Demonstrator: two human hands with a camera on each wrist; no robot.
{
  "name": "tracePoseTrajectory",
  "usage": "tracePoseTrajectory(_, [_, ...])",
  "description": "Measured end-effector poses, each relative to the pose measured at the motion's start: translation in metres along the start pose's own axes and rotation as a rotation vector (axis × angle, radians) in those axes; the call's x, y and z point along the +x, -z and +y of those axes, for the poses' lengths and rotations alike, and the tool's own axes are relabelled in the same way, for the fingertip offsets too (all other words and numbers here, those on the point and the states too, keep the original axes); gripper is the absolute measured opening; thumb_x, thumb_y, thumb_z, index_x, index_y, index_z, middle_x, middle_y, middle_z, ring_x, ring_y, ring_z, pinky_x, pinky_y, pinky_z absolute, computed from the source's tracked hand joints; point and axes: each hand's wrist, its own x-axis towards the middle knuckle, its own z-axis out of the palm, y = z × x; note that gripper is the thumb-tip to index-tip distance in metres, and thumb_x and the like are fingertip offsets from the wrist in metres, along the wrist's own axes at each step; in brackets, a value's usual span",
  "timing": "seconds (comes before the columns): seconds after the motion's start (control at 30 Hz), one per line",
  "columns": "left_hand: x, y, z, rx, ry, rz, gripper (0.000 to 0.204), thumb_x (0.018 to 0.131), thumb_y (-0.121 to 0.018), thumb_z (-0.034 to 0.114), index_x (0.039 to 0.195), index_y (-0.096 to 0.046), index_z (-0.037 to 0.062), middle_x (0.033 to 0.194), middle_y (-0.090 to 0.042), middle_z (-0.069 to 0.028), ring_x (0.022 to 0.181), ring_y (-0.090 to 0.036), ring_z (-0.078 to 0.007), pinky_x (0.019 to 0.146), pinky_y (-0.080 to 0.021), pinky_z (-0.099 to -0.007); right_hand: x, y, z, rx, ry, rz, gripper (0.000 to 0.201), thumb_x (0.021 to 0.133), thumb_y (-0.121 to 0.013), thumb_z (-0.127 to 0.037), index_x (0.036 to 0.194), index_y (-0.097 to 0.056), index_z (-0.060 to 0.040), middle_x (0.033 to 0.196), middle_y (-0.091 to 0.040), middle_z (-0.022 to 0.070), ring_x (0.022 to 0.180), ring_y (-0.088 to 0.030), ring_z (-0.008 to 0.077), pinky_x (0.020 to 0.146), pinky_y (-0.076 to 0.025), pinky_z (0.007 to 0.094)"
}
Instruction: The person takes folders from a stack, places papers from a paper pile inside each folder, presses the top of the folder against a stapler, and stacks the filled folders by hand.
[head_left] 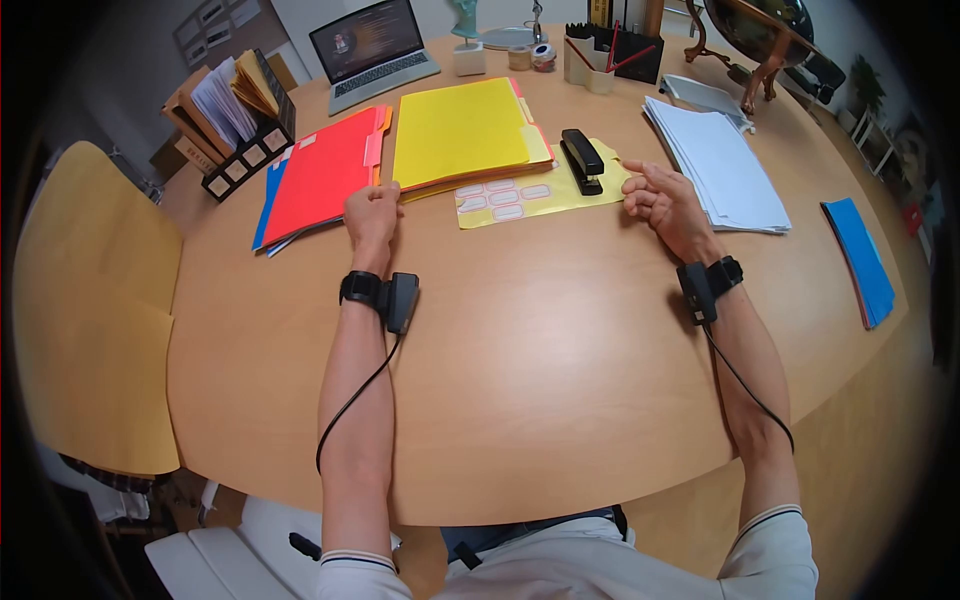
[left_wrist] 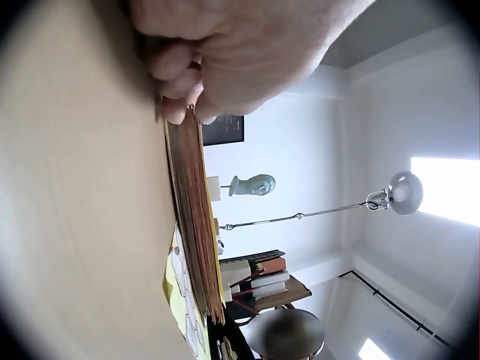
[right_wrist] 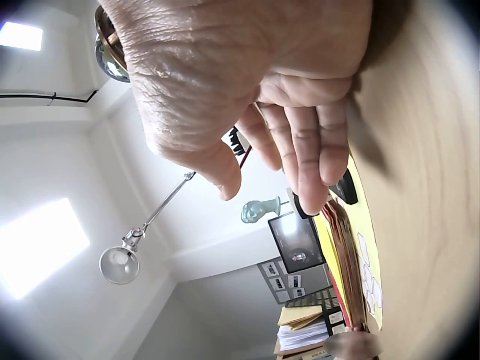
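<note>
My left hand (head_left: 372,215) pinches the near left corner of a stack of yellow folders (head_left: 465,125). In the left wrist view the fingers and thumb close on the end of that folder stack (left_wrist: 193,217). A red folder (head_left: 325,175) with a blue one beneath it lies just left of the hand. My right hand (head_left: 672,208) holds nothing; its fingers are loosely bent and spread towards the black stapler (head_left: 582,160). Under the stapler lies a yellow sheet with label stickers (head_left: 510,203), partly covered by the folder stack. White paper (head_left: 725,170) is just right of the right hand.
A laptop (head_left: 375,55), a small bust (head_left: 467,30) and a pen holder (head_left: 590,70) stand along the back. At the left is a file rack (head_left: 245,150). A blue stack (head_left: 858,262) lies near the right edge, and a globe (head_left: 765,35) stands at the back right.
</note>
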Motion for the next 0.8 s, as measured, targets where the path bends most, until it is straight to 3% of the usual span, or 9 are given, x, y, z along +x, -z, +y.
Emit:
tracePoseTrajectory(0.23, [0.004,-0.001,-0.004,-0.133,0.031,0.013,0.025,0.091,-0.065,0.016,0.069,-0.062,0.0042,0.059,-0.058,0.0000,0.051,-0.048,-0.0076,0.046,-0.035,-0.0272,0.000,-0.001,0.000,-0.011,0.000,-0.006,0.045,0.103,-0.058,-0.022,0.134,-0.051,0.0099,0.096,-0.068,0.0121,0.080,-0.069,0.0162,0.072,-0.056,0.0263])
tracePoseTrajectory(0.3, [0.006,0.001,-0.005,-0.290,0.022,-0.029,0.024,0.093,-0.058,0.014,0.070,-0.056,0.0084,0.060,-0.053,0.0023,0.045,-0.041,-0.0044,0.039,-0.024,-0.0229,0.000,-0.001,0.000,-0.011,0.003,-0.007,0.045,0.103,-0.059,-0.022,0.134,-0.051,0.0099,0.095,-0.068,0.0119,0.079,-0.069,0.0161,0.072,-0.056,0.0261])
tracePoseTrajectory(0.33, [0.005,0.002,-0.006,-0.289,0.022,-0.029,0.024,0.093,-0.058,0.014,0.070,-0.056,0.0084,0.060,-0.053,0.0023,0.045,-0.041,-0.0044,0.039,-0.024,-0.0229,0.000,-0.002,0.000,-0.010,0.000,0.000,0.045,0.102,-0.059,-0.022,0.134,-0.051,0.0098,0.095,-0.068,0.0116,0.079,-0.069,0.0159,0.072,-0.056,0.0261])
tracePoseTrajectory(0.4, [-0.010,0.007,0.010,-0.610,0.157,0.089,0.018,0.093,-0.054,0.014,0.076,-0.054,0.0067,0.063,-0.053,0.0001,0.045,-0.045,-0.0070,0.037,-0.026,-0.0230,0.000,-0.003,-0.001,-0.006,-0.001,0.006,0.045,0.102,-0.059,-0.021,0.134,-0.051,0.0098,0.094,-0.068,0.0112,0.078,-0.068,0.0157,0.071,-0.056,0.0260])
tracePoseTrajectory(0.53, [-0.021,0.007,0.020,-0.655,0.154,0.205,0.018,0.094,-0.061,0.019,0.085,-0.056,0.0045,0.069,-0.058,-0.0037,0.046,-0.053,-0.0114,0.035,-0.031,-0.0244,-0.001,-0.005,-0.002,-0.004,-0.007,0.011,0.045,0.102,-0.061,-0.023,0.132,-0.053,0.0090,0.093,-0.068,0.0106,0.077,-0.068,0.0151,0.071,-0.056,0.0258])
tracePoseTrajectory(0.6, [-0.012,0.006,0.012,-0.482,0.131,0.152,0.025,0.095,-0.070,0.024,0.098,-0.061,0.0009,0.079,-0.063,-0.0051,0.050,-0.058,-0.0136,0.038,-0.039,-0.0238,-0.002,-0.005,-0.003,-0.008,-0.012,0.018,0.044,0.102,-0.062,-0.024,0.131,-0.054,0.0085,0.093,-0.068,0.0105,0.077,-0.068,0.0149,0.070,-0.056,0.0257])
tracePoseTrajectory(0.63, [-0.010,0.005,0.007,-0.482,0.129,0.149,0.025,0.095,-0.070,0.024,0.098,-0.061,0.0009,0.079,-0.063,-0.0051,0.050,-0.058,-0.0136,0.038,-0.039,-0.0238,-0.002,-0.006,-0.003,-0.010,-0.017,0.015,0.044,0.102,-0.062,-0.024,0.131,-0.055,0.0080,0.093,-0.068,0.0103,0.077,-0.068,0.0148,0.070,-0.056,0.0253])
tracePoseTrajectory(0.73, [-0.003,0.012,-0.003,-0.439,0.082,0.017,0.034,0.095,-0.072,0.024,0.116,-0.062,0.0000,0.092,-0.068,-0.0050,0.061,-0.063,-0.0124,0.046,-0.047,-0.0219,-0.001,-0.003,-0.001,-0.020,-0.021,0.010,0.043,0.102,-0.063,-0.025,0.130,-0.056,0.0072,0.093,-0.068,0.0097,0.077,-0.068,0.0145,0.070,-0.055,0.0247])
tracePoseTrajectory(0.8, [0.001,0.027,-0.001,-0.670,0.135,-0.339,0.039,0.098,-0.069,0.016,0.132,-0.056,0.0037,0.102,-0.069,-0.0013,0.076,-0.067,-0.0098,0.056,-0.051,-0.0191,0.000,-0.004,-0.001,-0.030,-0.022,0.008,0.044,0.102,-0.063,-0.026,0.130,-0.056,0.0069,0.093,-0.068,0.0093,0.077,-0.068,0.0144,0.069,-0.055,0.0245])
